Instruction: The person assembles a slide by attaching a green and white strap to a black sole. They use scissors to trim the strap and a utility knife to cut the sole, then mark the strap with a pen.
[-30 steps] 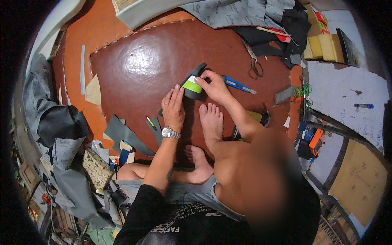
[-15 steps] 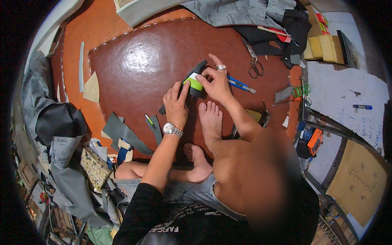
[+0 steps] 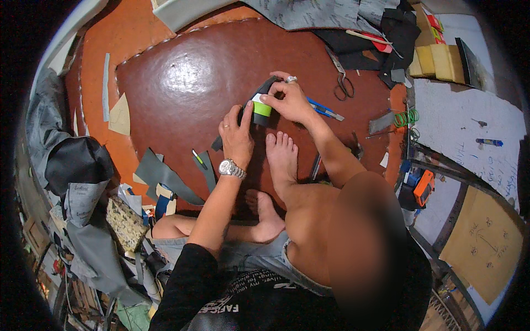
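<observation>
A dark, curved piece with a lime-green band (image 3: 262,108) and a white patch above it is between my two hands, over the brown padded surface (image 3: 182,105). My left hand (image 3: 237,132), with a watch at its wrist, is closed on the left edge of the piece, its fingertips beside the green band. At the white patch, the thumb and forefinger of my right hand (image 3: 290,99) pinch the upper right edge. A blue cutter knife (image 3: 327,110) lies just right of that hand. Fingers cover parts of the piece's edges.
Scissors (image 3: 342,80) lie at the upper right, near black fabric scraps (image 3: 381,33). Grey offcuts (image 3: 165,174) and a small green-and-black tool (image 3: 199,159) are left of my feet. Yellow foam blocks (image 3: 436,63) stand far right. My bare foot (image 3: 282,157) rests just below the piece.
The piece has turned slightly, so its green band faces up more squarely. My right hand has shifted a little left with it. The whole view has also moved slightly.
</observation>
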